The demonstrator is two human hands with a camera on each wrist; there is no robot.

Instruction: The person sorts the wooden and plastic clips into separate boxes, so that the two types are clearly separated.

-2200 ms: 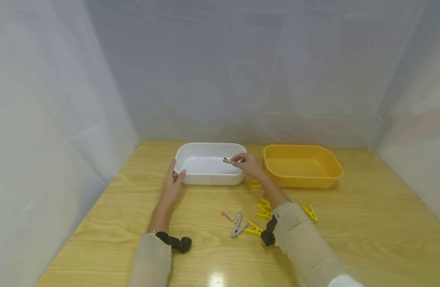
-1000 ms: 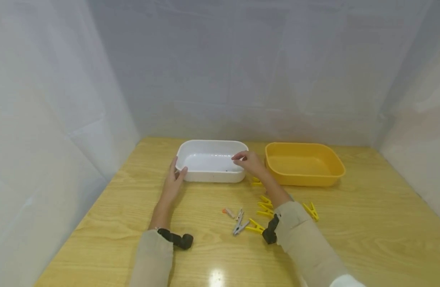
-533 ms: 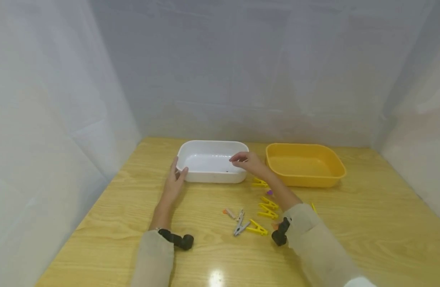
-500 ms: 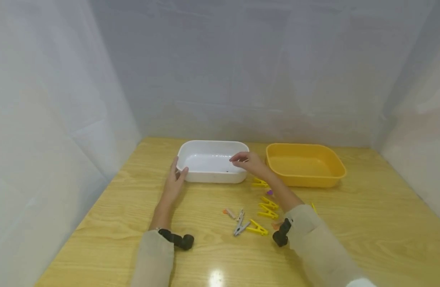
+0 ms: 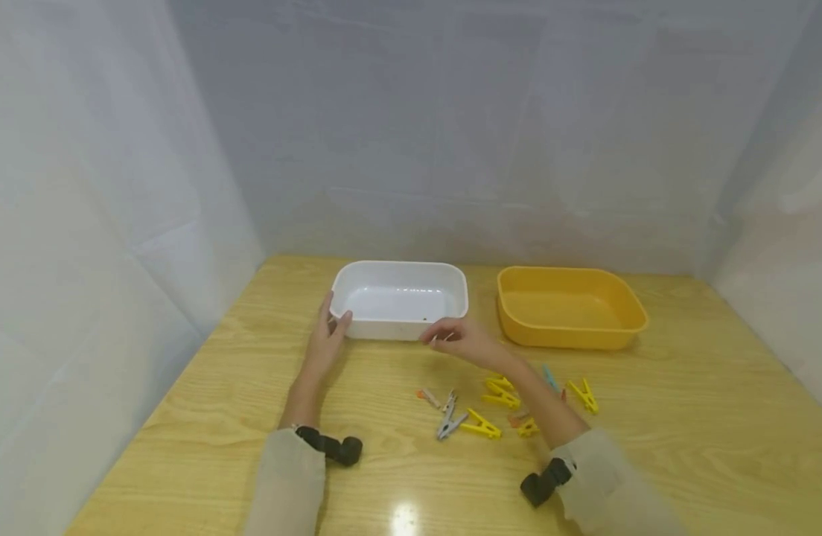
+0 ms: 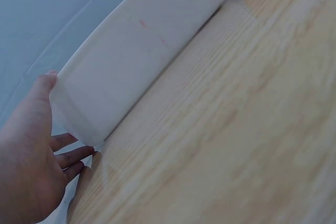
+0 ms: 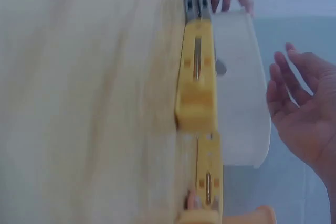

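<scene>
Backdrop: pale fabric sheeting is enclosing three sides of a wooden table (image 5: 686, 417).

Containers, two: one white tub (image 5: 399, 298) and one yellow tub (image 5: 572, 307) are sitting side by side at the far edge, apart. A small speck is showing on the white tub's floor, too small to identify.

Left hand (image 5: 327, 344): fingers straight and relaxed, thumb and fingertips are resting against the white tub's near left corner, steadying it.

Right hand (image 5: 459, 341): fingers loosely spread and holding nothing, it is hovering just in front of the white tub's near wall, between the tub and the loose pegs.

Clothes pegs, loose on the table near the right forearm:
- yellow pegs (image 5: 501, 392): five, as far as the head view allows.
- grey pegs (image 5: 448, 418): seemingly two, lying overlapped.
- orange-tipped peg (image 5: 426, 397): one.
- teal peg (image 5: 550, 377): one.
- an orange scrap by the forearm, partly hidden.

Step, as judged: the empty right hand is sitting between tub and pile, so a fresh pick-up seems due; that calls for lowering onto one peg and pinching it clear of its neighbours.
</scene>
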